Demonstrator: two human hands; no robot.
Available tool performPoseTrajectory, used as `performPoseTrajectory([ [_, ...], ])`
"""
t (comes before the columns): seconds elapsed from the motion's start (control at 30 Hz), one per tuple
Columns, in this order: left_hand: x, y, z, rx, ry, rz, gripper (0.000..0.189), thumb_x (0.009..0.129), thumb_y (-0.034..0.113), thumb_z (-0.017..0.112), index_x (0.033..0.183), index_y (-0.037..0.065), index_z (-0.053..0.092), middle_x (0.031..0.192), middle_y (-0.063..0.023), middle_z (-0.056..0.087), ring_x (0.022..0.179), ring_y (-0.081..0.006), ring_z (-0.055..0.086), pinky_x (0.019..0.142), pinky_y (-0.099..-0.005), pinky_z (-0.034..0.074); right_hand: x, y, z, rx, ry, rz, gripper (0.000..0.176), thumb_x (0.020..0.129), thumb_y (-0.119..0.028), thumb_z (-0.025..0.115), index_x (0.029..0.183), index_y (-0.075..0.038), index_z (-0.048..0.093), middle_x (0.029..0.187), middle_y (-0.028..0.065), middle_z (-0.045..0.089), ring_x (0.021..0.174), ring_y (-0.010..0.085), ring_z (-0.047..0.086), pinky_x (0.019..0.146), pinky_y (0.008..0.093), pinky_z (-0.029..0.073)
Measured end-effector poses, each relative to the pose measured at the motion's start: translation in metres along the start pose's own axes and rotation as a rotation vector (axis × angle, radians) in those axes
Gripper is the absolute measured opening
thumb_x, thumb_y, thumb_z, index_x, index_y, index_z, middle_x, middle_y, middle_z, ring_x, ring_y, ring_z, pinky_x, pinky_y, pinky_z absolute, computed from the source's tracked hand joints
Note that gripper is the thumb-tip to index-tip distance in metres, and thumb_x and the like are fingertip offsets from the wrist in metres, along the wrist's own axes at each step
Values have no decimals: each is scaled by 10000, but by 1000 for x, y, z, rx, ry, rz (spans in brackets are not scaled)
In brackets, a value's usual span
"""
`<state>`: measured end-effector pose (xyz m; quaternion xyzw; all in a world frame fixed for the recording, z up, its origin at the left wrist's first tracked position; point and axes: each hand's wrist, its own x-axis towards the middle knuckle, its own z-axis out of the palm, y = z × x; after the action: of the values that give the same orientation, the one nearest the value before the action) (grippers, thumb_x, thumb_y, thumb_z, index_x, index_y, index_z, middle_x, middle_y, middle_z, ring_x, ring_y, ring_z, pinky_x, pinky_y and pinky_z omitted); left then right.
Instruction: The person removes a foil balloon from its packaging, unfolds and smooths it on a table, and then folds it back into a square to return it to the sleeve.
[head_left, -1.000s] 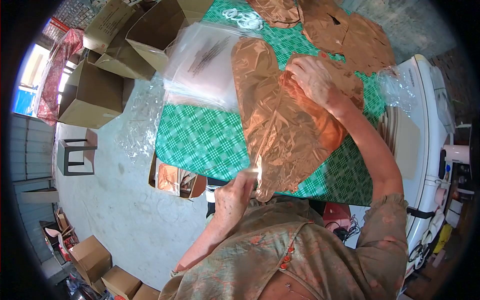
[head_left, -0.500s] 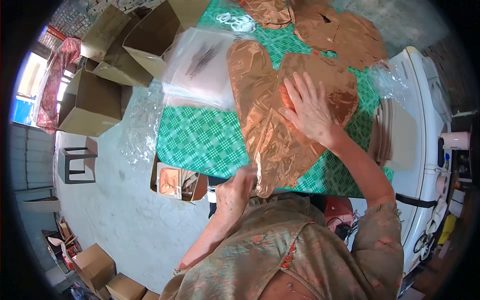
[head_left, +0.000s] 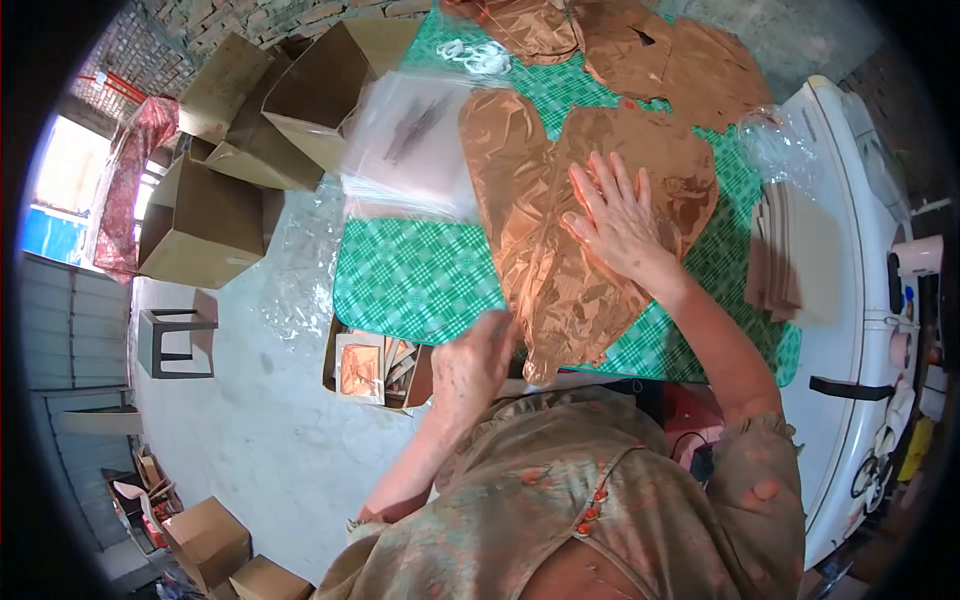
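A copper-coloured foil balloon (head_left: pixel 560 250), flat, creased and heart-like in outline, lies on the green checked tablecloth (head_left: pixel 410 265), its narrow end at the table's front edge. Fingers spread, my right hand (head_left: pixel 622 222) rests flat on the balloon's upper right part. My left hand (head_left: pixel 472 362) is curled closed at the front edge, beside the balloon's lower left side. Its fingertips are blurred, and whatever they may pinch is hidden. More copper foil balloons (head_left: pixel 690 70) lie crumpled at the far side of the table.
Clear plastic bags (head_left: pixel 410 150) are stacked left of the balloon, with white ribbon (head_left: pixel 475 57) behind them. Pale flat sheets (head_left: pixel 800 250) stand at the right by a white appliance (head_left: pixel 850 400). Below the table's edge sits a box of cards (head_left: pixel 378 370). Open cartons (head_left: pixel 205 220) and a stool (head_left: pixel 178 342) are leftward.
The view has shifted slightly, moving the scene a little rightward. My left hand has moved slightly up along the balloon's lower left edge. My right hand stays flat on the foil.
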<state>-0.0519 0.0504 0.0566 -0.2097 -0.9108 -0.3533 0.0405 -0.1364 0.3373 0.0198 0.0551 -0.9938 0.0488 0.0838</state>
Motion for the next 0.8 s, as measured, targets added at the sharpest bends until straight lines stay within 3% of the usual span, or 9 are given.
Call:
performPoseTrajectory([
  [0.1,34,-11,-9,-37,67,-3,155,949,139,747,1057,40,696,644,-138,655,540,-296,648,536,-395,501,1,-3,-1,-37,-5,13,721,1047,-517,500,1649,-180,291,1709,156,226,1587,382,149,1238,665,104],
  [0.27,127,-49,-9,199,235,104,259,927,254,753,1076,45,719,871,-158,690,860,-323,678,741,-456,521,2,-4,-4,-70,-30,31,713,1048,-520,493,1653,-204,288,1713,150,222,1589,368,154,1240,661,108],
  [0.33,168,-63,-5,243,274,146,290,907,274,772,1083,47,741,933,-150,702,933,-335,668,794,-455,526,2,-5,-5,-57,-35,38,714,1049,-524,488,1655,-206,284,1715,148,217,1592,365,146,1243,659,97],
  [0.4,208,-73,1,356,280,117,427,878,390,784,1137,52,751,972,-159,720,979,-344,674,854,-448,541,3,-5,-4,-53,-41,42,716,1050,-527,484,1657,-207,279,1717,145,213,1594,362,139,1245,657,87],
  [0.5,246,-67,5,513,239,20,430,837,416,786,1086,65,786,1019,-176,746,1022,-353,689,910,-424,555,3,-4,-3,-51,-37,42,716,1051,-528,482,1657,-207,279,1718,142,211,1595,361,135,1246,657,81],
  [0.7,291,-61,5,459,-110,-269,218,804,261,730,905,94,827,1090,-184,769,1055,-376,733,931,-442,579,-1,-4,-6,-9,12,24,702,1055,-520,487,1645,-184,312,1710,142,231,1589,363,149,1243,661,91],
  [0.8,290,-57,6,518,-94,-213,297,806,268,731,985,42,800,1087,-198,768,1056,-383,734,935,-458,578,-1,-4,-3,-12,27,23,701,1052,-520,494,1637,-173,328,1703,144,247,1586,364,156,1240,666,97],
])
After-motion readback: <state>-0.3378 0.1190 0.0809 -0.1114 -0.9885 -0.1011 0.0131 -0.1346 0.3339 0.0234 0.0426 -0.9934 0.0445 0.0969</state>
